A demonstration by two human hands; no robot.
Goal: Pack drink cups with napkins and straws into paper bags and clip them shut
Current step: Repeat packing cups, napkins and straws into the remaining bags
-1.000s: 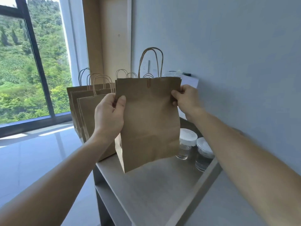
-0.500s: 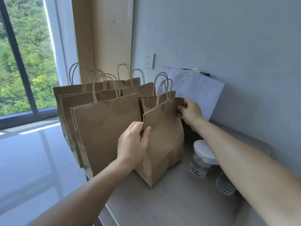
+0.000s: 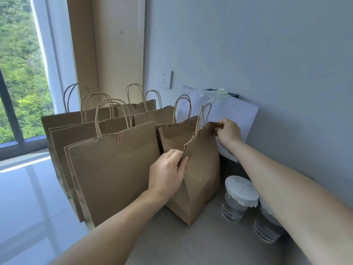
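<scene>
Your left hand [image 3: 166, 173] pinches the near top corner of the brown paper bag [image 3: 202, 169], fingers [image 3: 176, 156] curled tight on the paper edge. Your right hand [image 3: 228, 133] pinches the far corner, close by the handles. The bag stands on the desk [image 3: 191, 243], just right of the front bag [image 3: 114, 173], which carries a pink clip [image 3: 120, 137]. Two lidded cups [image 3: 237, 197] sit on the desk beside it, below your right forearm.

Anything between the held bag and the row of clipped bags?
Nothing visible. The left hand and right hand pinch the held bag at its top; it stands beside the clipped bags, cups apart on its right.
</scene>
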